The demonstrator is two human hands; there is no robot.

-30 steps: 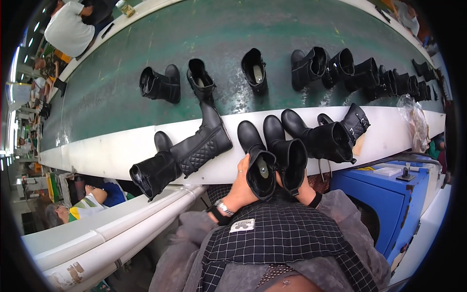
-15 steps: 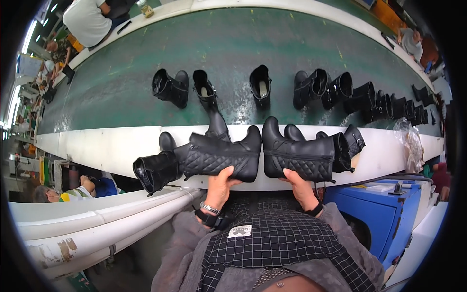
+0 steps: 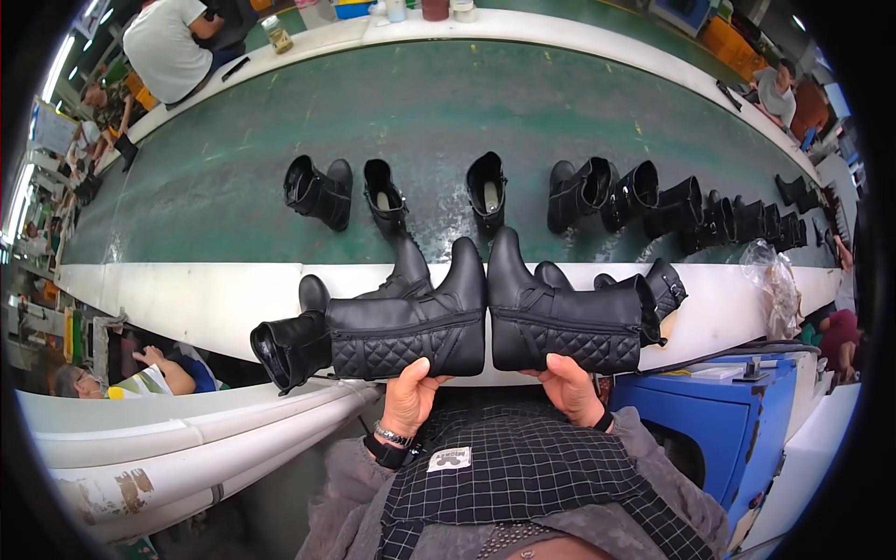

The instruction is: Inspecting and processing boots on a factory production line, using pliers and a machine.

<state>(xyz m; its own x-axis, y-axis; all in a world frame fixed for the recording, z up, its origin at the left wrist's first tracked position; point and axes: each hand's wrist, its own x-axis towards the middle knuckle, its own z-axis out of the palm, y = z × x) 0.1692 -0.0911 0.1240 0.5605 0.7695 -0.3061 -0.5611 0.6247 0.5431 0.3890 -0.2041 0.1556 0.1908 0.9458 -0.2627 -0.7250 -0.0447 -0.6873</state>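
Note:
My left hand (image 3: pixel 408 403) is closed on the lower edge of a black quilted boot (image 3: pixel 406 327), thumb at its near side. In my right hand (image 3: pixel 572 390) is a matching black boot (image 3: pixel 565 322), held the same way. Both lie on their sides with long zips facing up, toes pointing away from me and shafts spread outward. Their foot parts are side by side in the middle, a narrow gap between them. The fingers beneath the boots are mostly hidden. Beside the left boot's shaft is another black boot (image 3: pixel 292 345); more boots are partly covered behind the held pair.
A white ledge (image 3: pixel 177 299) runs along the near side of a green belt (image 3: pixel 411 103). Several black boots stand on it, including one upright boot (image 3: pixel 487 191). Clear plastic wrap (image 3: pixel 773 285) lies at right, above a blue cabinet (image 3: pixel 695 425). White pipes (image 3: pixel 224 439) are at lower left.
Both held boots have tilted so their zipped sides show more, and their feet have come closer together. The whole view has shifted, showing more of the far edge.

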